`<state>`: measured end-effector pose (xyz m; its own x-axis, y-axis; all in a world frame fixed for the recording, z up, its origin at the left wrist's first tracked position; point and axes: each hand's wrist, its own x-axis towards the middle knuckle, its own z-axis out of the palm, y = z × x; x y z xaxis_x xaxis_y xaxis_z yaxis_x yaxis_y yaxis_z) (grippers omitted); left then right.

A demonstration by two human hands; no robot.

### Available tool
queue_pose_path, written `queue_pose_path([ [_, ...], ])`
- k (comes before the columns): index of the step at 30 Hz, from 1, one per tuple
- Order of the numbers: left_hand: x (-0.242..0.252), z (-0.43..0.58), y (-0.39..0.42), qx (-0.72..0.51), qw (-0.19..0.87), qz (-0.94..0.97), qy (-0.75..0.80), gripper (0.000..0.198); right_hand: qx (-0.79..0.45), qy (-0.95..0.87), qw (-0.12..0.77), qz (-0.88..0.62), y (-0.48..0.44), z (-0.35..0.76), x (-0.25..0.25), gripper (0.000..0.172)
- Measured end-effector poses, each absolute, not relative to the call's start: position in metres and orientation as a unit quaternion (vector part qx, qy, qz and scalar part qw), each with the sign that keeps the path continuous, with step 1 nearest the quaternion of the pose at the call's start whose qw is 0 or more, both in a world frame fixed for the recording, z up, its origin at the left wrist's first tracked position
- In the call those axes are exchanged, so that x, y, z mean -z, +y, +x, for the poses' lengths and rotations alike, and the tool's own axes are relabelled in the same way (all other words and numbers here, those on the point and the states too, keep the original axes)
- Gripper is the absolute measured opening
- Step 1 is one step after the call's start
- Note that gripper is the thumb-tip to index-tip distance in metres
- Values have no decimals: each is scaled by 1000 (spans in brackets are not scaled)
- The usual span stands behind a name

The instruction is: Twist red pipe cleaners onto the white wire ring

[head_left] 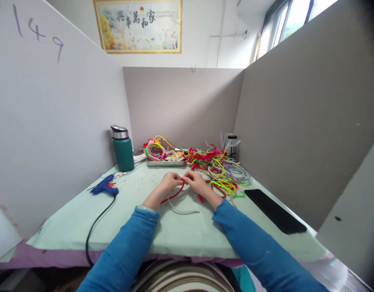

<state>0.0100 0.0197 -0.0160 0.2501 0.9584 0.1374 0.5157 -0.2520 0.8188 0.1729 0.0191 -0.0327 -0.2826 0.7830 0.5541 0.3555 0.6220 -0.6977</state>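
Over the middle of the table, my left hand point(171, 181) and my right hand point(193, 179) meet at the fingertips. Both pinch a red pipe cleaner point(176, 194), which curves down from between them to the left. A thin grey cord or wire point(183, 212) hangs in a curve below my left hand, its free end lying toward the right; its upper end is hidden by my fingers. Just past my right hand spreads a tangled heap of coloured pipe cleaners point(216, 164), red, yellow, green and grey.
A metal tray point(165, 164) with small pieces stands at the back, near a green bottle point(123, 152). At left lies a blue glue gun point(104, 186) with a black cable. A black phone point(274, 211) lies at right. Panels enclose three sides.
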Motion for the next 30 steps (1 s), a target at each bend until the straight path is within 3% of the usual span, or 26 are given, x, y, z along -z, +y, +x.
queue_pose_path([
  [15, 15, 10, 18, -333, 341, 717, 509, 29, -300, -742, 473, -368, 21, 173, 31, 21],
  [30, 6, 12, 10, -348, 348, 706, 509, 55, -273, -756, 469, -368, 21, 173, 33, 17],
])
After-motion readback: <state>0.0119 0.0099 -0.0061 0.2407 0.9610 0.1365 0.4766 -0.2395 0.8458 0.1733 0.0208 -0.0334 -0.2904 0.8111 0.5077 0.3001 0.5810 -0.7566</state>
